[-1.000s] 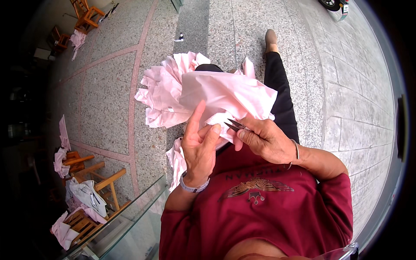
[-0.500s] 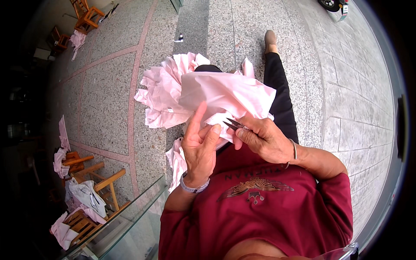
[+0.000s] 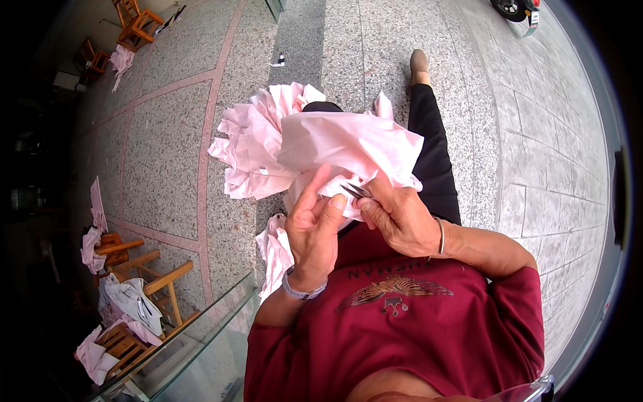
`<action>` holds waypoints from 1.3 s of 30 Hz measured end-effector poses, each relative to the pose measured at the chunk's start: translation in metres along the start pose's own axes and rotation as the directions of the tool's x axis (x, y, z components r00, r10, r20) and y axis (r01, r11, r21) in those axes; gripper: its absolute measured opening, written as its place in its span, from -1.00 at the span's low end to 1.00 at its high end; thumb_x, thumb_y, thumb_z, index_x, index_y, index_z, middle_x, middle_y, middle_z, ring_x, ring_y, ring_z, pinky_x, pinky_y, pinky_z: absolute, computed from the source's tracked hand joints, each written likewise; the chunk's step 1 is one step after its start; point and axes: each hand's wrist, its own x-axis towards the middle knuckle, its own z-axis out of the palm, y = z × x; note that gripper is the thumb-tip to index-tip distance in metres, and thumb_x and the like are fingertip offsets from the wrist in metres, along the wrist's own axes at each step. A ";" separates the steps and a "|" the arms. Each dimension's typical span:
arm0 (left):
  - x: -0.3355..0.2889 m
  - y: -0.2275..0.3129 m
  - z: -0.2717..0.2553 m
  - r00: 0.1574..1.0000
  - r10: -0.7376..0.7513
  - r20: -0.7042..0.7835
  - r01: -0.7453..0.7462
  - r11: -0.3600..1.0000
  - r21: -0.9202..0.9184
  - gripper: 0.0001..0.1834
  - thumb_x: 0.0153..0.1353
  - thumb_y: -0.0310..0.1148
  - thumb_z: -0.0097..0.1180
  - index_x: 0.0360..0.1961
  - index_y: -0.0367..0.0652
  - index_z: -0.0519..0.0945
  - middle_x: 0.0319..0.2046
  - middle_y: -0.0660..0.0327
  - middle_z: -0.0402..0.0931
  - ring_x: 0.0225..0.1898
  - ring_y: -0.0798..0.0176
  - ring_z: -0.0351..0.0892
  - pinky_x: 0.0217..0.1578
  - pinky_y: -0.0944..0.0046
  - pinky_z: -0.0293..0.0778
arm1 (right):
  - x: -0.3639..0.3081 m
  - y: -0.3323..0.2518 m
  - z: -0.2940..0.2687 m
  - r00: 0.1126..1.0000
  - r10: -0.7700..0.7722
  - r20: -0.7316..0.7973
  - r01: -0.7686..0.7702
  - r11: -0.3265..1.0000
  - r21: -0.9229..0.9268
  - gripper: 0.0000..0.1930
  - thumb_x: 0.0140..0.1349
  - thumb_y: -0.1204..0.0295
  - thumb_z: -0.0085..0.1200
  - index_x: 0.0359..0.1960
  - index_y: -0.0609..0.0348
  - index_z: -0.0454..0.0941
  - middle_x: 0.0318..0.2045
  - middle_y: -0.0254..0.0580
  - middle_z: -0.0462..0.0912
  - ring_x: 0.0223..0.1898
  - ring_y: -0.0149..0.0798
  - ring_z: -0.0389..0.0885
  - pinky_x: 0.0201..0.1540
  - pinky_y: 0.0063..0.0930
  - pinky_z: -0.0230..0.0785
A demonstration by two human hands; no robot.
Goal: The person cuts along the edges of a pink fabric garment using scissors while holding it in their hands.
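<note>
Light pink cloth (image 3: pixel 355 139) lies across my lap, its upper part draped over my thighs. My left hand (image 3: pixel 313 238) pinches a folded edge of it between thumb and fingers, with the index finger stretched up. In my right hand (image 3: pixel 410 221) is a pair of small dark-bladed thread snips (image 3: pixel 355 191), blades pointing left at the pinched edge, close to my left thumb. Whether the blades touch the fabric or a thread, I cannot tell. A gathered heap of pink cloth (image 3: pixel 251 144) spreads to the left of my lap.
A glass-topped case (image 3: pixel 214 342) stands close by my left arm. Beyond it are wooden chairs (image 3: pixel 167 278) with pink cloth pieces draped on them. Another wooden chair (image 3: pixel 136 30) stands far left. A small black-and-white item (image 3: pixel 278 61) lies on the speckled floor. A vehicle wheel (image 3: pixel 510 8) shows far right.
The snips have moved slightly left and down, nearer my left thumb. My right hand has turned a little with them. My left hand still pinches the cloth.
</note>
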 end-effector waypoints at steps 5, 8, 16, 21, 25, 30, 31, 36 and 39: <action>0.001 0.000 -0.002 0.999 0.033 -0.004 -0.033 0.998 0.052 -0.42 0.42 -0.55 -0.09 0.40 -0.46 0.07 -0.03 -0.02 0.58 0.01 0.26 0.57 0.07 0.25 0.52 | 0.006 -0.011 -0.007 0.993 0.093 0.071 -0.098 0.993 0.069 -0.81 0.44 0.44 -0.09 -0.33 0.31 0.42 -0.65 -0.11 0.52 -0.62 -0.20 0.53 -0.52 -0.31 0.33; 0.001 0.005 -0.001 1.000 0.009 -0.013 -0.009 1.000 0.017 -0.40 0.43 -0.53 -0.08 0.41 -0.44 0.04 -0.02 -0.04 0.58 -0.03 0.25 0.60 0.03 0.26 0.56 | 0.005 -0.016 -0.016 0.983 0.129 0.132 -0.145 0.982 0.122 -0.81 0.45 0.44 -0.12 -0.24 0.31 0.49 -0.66 -0.21 0.51 -0.60 -0.35 0.48 -0.49 -0.39 0.32; 0.000 0.005 0.000 1.000 0.019 -0.002 -0.019 0.999 0.051 -0.40 0.44 -0.55 -0.15 0.42 -0.47 -0.01 0.00 -0.04 0.56 0.03 0.22 0.58 0.04 0.21 0.55 | 0.001 -0.011 -0.018 0.978 0.071 0.195 -0.094 0.989 0.113 -0.77 0.46 0.44 -0.14 -0.08 0.35 0.52 -0.68 -0.24 0.44 -0.61 -0.37 0.44 -0.50 -0.40 0.31; 0.000 0.002 -0.002 0.999 0.035 0.005 -0.035 0.998 0.052 -0.40 0.43 -0.56 -0.15 0.42 -0.46 0.00 -0.03 -0.02 0.58 -0.01 0.24 0.59 0.02 0.22 0.56 | 0.000 -0.010 -0.019 0.975 0.081 0.205 -0.107 0.987 0.120 -0.76 0.46 0.44 -0.14 -0.05 0.36 0.51 -0.68 -0.25 0.44 -0.61 -0.38 0.43 -0.49 -0.41 0.31; -0.001 0.003 0.001 0.999 0.038 -0.027 -0.036 0.997 0.072 -0.40 0.42 -0.57 -0.13 0.42 -0.46 0.01 -0.12 0.05 0.61 -0.09 0.33 0.60 -0.06 0.32 0.56 | 0.001 -0.011 -0.020 0.973 0.087 0.213 -0.113 0.987 0.112 -0.76 0.46 0.44 -0.15 -0.04 0.36 0.51 -0.68 -0.25 0.43 -0.61 -0.38 0.41 -0.49 -0.41 0.31; -0.001 0.000 -0.007 0.998 0.053 0.032 -0.055 0.995 0.077 -0.37 0.44 -0.54 -0.11 0.45 -0.37 -0.03 0.01 -0.04 0.57 -0.04 0.28 0.60 0.05 0.28 0.53 | 0.000 -0.011 -0.020 0.972 0.086 0.217 -0.114 0.987 0.116 -0.75 0.46 0.45 -0.17 -0.03 0.36 0.51 -0.68 -0.26 0.43 -0.61 -0.39 0.41 -0.49 -0.41 0.32; -0.001 0.000 -0.006 0.998 0.054 0.031 -0.056 0.995 0.080 -0.37 0.43 -0.54 -0.11 0.45 -0.37 -0.03 0.01 -0.04 0.57 -0.03 0.28 0.60 0.05 0.28 0.53 | 0.000 -0.011 -0.020 0.972 0.091 0.216 -0.118 0.986 0.117 -0.75 0.46 0.46 -0.17 -0.03 0.35 0.51 -0.68 -0.26 0.43 -0.61 -0.39 0.40 -0.49 -0.41 0.31; -0.001 0.006 0.006 0.997 0.052 -0.062 -0.047 0.995 0.084 -0.37 0.41 -0.57 -0.08 0.42 -0.46 0.01 -0.23 0.15 0.60 -0.20 0.46 0.54 -0.19 0.44 0.48 | 0.001 -0.012 -0.020 0.968 0.110 0.225 -0.143 0.981 0.133 -0.75 0.46 0.45 -0.16 -0.03 0.35 0.51 -0.68 -0.27 0.43 -0.61 -0.40 0.39 -0.48 -0.42 0.31; -0.001 0.004 0.004 0.997 0.070 -0.044 -0.064 0.992 0.109 -0.37 0.41 -0.56 -0.08 0.43 -0.46 0.01 -0.24 0.15 0.60 -0.20 0.45 0.54 -0.19 0.44 0.48 | 0.001 -0.012 -0.020 0.968 0.108 0.225 -0.142 0.980 0.137 -0.75 0.46 0.45 -0.16 -0.03 0.35 0.51 -0.68 -0.27 0.43 -0.61 -0.40 0.39 -0.48 -0.42 0.31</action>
